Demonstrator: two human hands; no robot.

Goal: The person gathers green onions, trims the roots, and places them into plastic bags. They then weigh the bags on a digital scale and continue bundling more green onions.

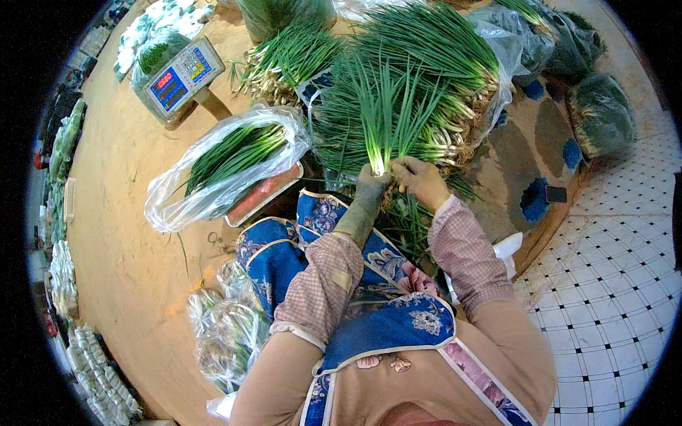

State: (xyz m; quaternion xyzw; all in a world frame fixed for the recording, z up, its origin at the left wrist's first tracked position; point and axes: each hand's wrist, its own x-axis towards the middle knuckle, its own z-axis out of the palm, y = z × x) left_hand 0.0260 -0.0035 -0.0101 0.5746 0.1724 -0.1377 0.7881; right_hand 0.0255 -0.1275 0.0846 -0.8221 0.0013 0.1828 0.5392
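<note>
My left hand [372, 186], in a dark soiled glove, grips a small bunch of green onions [384, 125] by the white lower stems, leaves pointing away from me. Close against it, my right hand [418, 178] pinches at the root end of the bunch; whether a stalk is between those fingertips is hard to see. Beyond both hands lies a large heap of green onions [426, 42], its roots towards the right. Loose green leaves and roots [407, 223] lie below my hands, partly hidden by my arms.
At left, an open clear plastic bag of green onions [234, 154] rests on a scale's pan [266, 194]; the scale's display [184, 80] is lit. Bagged bunches [229, 325] lie by my left side. A phone [555, 194] lies at right near the tiled floor [602, 298].
</note>
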